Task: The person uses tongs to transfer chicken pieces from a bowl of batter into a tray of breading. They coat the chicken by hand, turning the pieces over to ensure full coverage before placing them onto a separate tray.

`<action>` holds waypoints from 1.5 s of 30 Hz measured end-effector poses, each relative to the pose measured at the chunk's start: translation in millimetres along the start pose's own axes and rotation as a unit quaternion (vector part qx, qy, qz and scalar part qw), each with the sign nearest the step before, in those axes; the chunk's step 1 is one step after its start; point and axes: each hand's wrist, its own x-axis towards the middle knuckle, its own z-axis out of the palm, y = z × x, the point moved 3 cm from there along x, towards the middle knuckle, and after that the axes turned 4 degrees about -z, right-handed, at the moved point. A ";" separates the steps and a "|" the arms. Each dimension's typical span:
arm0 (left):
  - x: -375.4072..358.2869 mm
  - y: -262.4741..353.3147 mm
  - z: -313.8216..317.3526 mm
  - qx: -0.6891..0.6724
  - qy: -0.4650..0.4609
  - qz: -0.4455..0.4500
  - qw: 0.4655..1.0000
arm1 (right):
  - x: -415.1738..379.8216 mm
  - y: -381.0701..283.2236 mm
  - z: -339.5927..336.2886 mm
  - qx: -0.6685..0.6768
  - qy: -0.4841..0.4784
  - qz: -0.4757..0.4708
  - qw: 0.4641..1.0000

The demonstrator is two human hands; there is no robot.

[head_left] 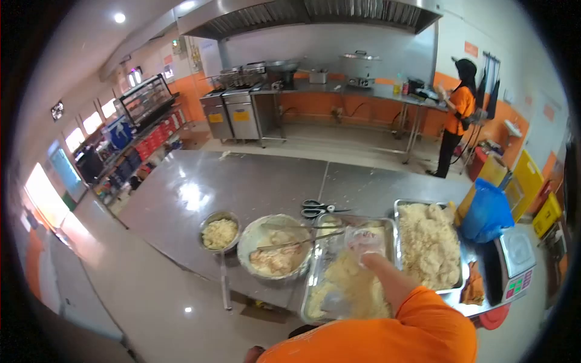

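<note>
My right hand (370, 260) is closed around a clear plastic bag or tub with reddish print (367, 241), whose exact kind I cannot make out. It is held over a metal tray (307, 289) with pale yellowish crumbs or flour (339, 272) spread unevenly inside. Only a small part of my left hand (254, 354) shows at the bottom edge, its fingers hidden. Left of the tray stands a white bowl (242, 247) of wet, coated pieces (275, 260), with metal tongs (290, 244) lying across its rim and reaching over the tray.
A second tray (461, 284) piled with crumbly flour sits on the right, by a blue bag (484, 212) and a scale (517, 260). Black-handled scissors (315, 209) lie behind the trays. A small metal pot (238, 242) stands left. A co-worker (460, 109) is at the back counter.
</note>
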 end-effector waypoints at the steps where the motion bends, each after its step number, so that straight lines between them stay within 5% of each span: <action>1: 3.7 6.1 1.5 0.001 -0.003 0.004 1.000 | 0.7 11.6 2.3 0.012 -0.018 0.030 0.999; 8: 11.5 10.4 -4.2 0.047 -0.042 -0.002 0.998 | -20.0 7.7 1.1 -0.006 -0.016 0.010 1.000; 15: 11.7 -10.5 -14.8 0.081 -0.052 0.015 0.995 | -26.0 10.8 1.4 -0.067 -0.076 -0.145 0.984; 22: 49.9 38.2 -14.5 0.045 -0.036 0.010 0.998 | -21.3 -58.9 -53.0 -0.149 0.154 -0.208 0.954; 25: 56.8 47.3 -11.7 0.032 -0.046 0.004 0.998 | -8.4 -44.4 -18.2 0.040 0.259 -0.282 0.923; 28: 60.7 50.2 -7.8 0.026 -0.062 -0.001 0.998 | -14.9 -48.4 -24.9 -0.069 0.282 -0.358 0.888; 31: 60.4 46.5 -0.7 0.020 -0.074 -0.003 0.997 | -17.7 -62.1 -40.8 -0.167 0.168 -0.327 0.915; 32: 61.6 46.2 1.0 0.016 -0.077 -0.001 0.997 | -1.7 -38.5 -3.3 -0.131 0.188 -0.275 0.934; 35: 66.3 45.0 7.7 0.001 -0.079 0.006 0.997 | -15.1 -48.7 -34.0 -0.171 0.230 -0.310 0.906; 37: 67.8 45.4 13.9 -0.016 -0.080 0.005 0.997 | -15.5 -44.6 -43.1 -0.184 0.075 -0.275 0.941; 40: 61.4 40.4 25.2 -0.020 -0.100 -0.002 0.995 | -17.9 -29.5 -15.6 -0.236 0.122 -0.238 0.934; 43: 47.9 28.1 38.2 -0.018 -0.130 -0.012 0.991 | -18.9 -37.7 -19.3 -0.285 0.042 -0.201 0.936; 44: 42.9 25.3 44.4 -0.016 -0.145 -0.017 0.989 | -13.2 -10.0 3.3 -0.220 0.163 -0.246 0.930; 45: 37.8 20.0 48.5 -0.018 -0.163 -0.019 0.986 | -17.5 -16.4 -3.8 -0.174 0.142 -0.223 0.949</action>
